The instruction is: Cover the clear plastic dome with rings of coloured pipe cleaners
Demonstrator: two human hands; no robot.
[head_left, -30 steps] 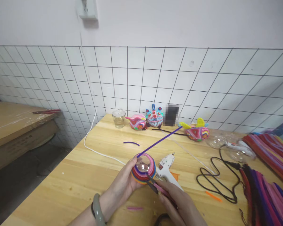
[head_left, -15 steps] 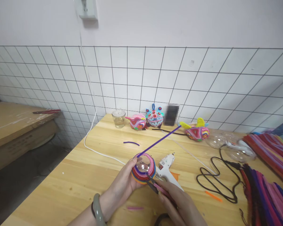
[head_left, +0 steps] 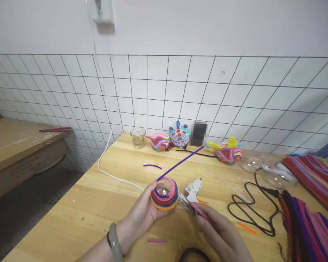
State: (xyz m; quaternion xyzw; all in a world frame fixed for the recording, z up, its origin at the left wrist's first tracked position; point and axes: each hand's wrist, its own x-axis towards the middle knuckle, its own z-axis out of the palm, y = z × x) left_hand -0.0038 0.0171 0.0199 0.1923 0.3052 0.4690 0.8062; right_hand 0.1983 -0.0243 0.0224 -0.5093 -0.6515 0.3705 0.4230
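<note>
Both hands work low in the middle of my view, above a pale wooden table. My left hand, with a grey-green bangle on the wrist, is curled about a clear ball wrapped in bright pipe-cleaner coils, thumb on its near rim and fingers behind it. From the ball's top a long purple pipe cleaner sticks out, slanting up and to the right, its free end in the air.

Just right of the ball, my right hand is closed round pink-handled scissors. Their blades point at the ball's right side; I cannot tell how far apart they stand.

I judge the step in hand to be winding and trimming the purple strand onto the ball. As I read it, the next move calls for keeping the ball steady while the blades meet the strand close to the coils, not the wraps beneath.

Near the scissors lies a white glue gun. Further right, a black cable loops, and bundles of coloured pipe cleaners fill the table's right end.
</note>
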